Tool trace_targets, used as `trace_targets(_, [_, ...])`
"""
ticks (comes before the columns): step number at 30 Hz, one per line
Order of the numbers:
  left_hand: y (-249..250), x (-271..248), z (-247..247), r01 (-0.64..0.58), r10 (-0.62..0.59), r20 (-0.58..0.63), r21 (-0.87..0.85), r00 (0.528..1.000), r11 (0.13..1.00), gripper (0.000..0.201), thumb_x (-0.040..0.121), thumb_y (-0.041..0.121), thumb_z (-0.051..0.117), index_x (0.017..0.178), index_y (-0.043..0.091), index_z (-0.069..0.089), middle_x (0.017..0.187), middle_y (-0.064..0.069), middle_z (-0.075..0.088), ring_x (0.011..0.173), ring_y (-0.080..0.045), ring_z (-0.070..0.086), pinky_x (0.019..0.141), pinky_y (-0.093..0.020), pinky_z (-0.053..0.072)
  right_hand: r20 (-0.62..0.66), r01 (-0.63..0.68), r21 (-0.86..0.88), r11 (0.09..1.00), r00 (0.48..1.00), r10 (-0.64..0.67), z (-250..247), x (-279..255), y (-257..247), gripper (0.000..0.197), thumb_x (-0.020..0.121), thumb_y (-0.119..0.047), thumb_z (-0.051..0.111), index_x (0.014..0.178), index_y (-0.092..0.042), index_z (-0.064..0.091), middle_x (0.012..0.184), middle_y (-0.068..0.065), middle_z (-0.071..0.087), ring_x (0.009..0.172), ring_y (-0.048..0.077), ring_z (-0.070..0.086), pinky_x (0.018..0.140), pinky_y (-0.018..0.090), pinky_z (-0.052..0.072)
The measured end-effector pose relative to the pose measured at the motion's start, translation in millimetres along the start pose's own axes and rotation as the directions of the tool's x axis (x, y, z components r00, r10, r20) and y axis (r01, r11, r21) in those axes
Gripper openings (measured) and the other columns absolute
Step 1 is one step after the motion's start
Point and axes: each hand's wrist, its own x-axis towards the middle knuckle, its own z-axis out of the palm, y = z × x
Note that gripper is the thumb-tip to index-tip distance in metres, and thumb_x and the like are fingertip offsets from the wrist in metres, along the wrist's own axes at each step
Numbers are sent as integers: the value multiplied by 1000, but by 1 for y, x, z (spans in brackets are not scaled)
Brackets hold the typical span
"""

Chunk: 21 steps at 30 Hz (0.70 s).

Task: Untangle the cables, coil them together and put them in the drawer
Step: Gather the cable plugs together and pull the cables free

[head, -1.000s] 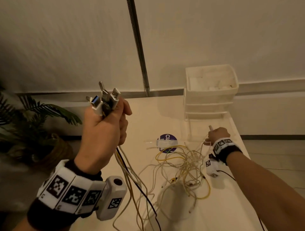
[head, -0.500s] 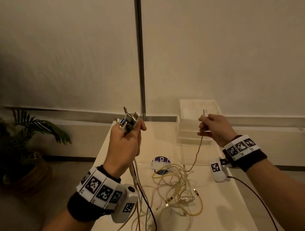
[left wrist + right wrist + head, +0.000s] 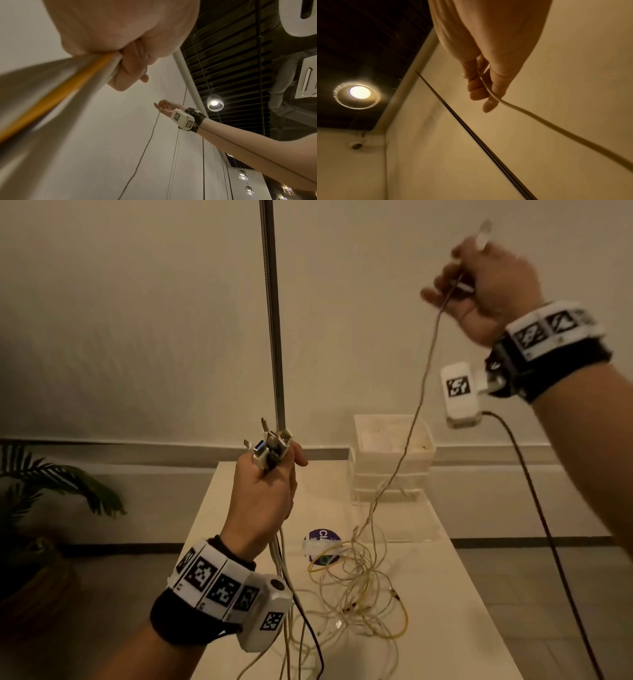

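Head view shows the left hand (image 3: 263, 501) squeezing a bunch of plug ends (image 3: 270, 448) tight, with their cords hanging down past the wrist. The right hand (image 3: 486, 278) is up high, fingers curled round one thin pale cable (image 3: 416, 412) that runs down into the tangle (image 3: 356, 587) on the white table (image 3: 455, 628). The drawer box (image 3: 392, 460) sits at the back of the table, near the wall. I think this step is pulling one cable out of the mess. To do it well, pull slowly and straight up. If it gets stuck, stop and wiggle the loops loose. Hold the plugs tight so none slip back.
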Motion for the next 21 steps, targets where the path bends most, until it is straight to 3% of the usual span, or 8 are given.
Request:
trace_targets(4, [0,-4,-10,4,-4,-18,-6,1000,1000,34,103,26,39,77,10,55,54,-6,25,41,-12,19,40,-19,19,36,150,137,979,987,-156,15,-13,-14,11,95,-12,55,87,-5,57,65,5,56,62,20,58,84,47,57])
trace_targets(6, [-1,-5,-13,6,-6,-20,-10,1000,1000,34,103,26,39,77,10,54,53,-5,26,40,-12,19,40,-18,20,54,129,-107,986,991,-124,17,-26,2,15,97,-18,53,86,-9,59,63,3,54,57,18,56,69,38,58])
trace_targets(8, [-2,-6,-14,18,-18,-19,-21,1000,1000,33,103,26,39,78,9,54,52,-3,26,40,-12,19,40,-18,21,110,76,-417,906,993,-33,12,-48,37,21,97,-23,54,81,-12,61,59,4,51,46,16,50,51,32,52])
trace_targets(11, [-5,-7,-12,35,-35,-2,-22,999,999,33,104,25,40,80,8,54,50,1,27,39,-12,18,41,-18,21,210,-17,-660,751,956,206,-6,-92,98,27,98,-19,52,75,-10,63,57,5,45,44,14,41,47,30,40])
trace_targets(14, [-8,-7,-6,57,-57,11,3,998,998,32,104,24,40,81,8,56,49,-1,28,39,-13,19,41,-19,21,240,-277,-540,795,854,461,-19,-138,132,27,100,-12,44,88,-3,66,62,2,45,54,12,37,53,27,32])
trace_targets(16, [-11,-6,0,87,-87,14,7,996,996,30,103,24,42,83,11,60,49,0,26,40,-13,17,42,-19,20,259,-409,-373,832,816,517,-16,-163,135,30,101,-10,38,100,2,65,67,4,51,58,13,41,57,27,35])
trace_targets(18, [-14,-5,6,120,-121,25,12,992,993,26,102,23,46,89,14,65,48,3,26,40,-13,17,43,-20,21,258,-407,-305,861,835,486,-5,-185,130,30,101,-8,36,102,3,64,70,5,54,60,15,45,60,28,39])
trace_targets(21, [-15,-9,15,115,-113,85,-20,990,993,23,98,28,51,98,15,70,47,4,30,39,-11,23,41,-19,25,267,-225,-391,893,900,344,15,-212,119,23,99,-8,45,96,-1,67,68,8,61,59,22,53,59,30,49])
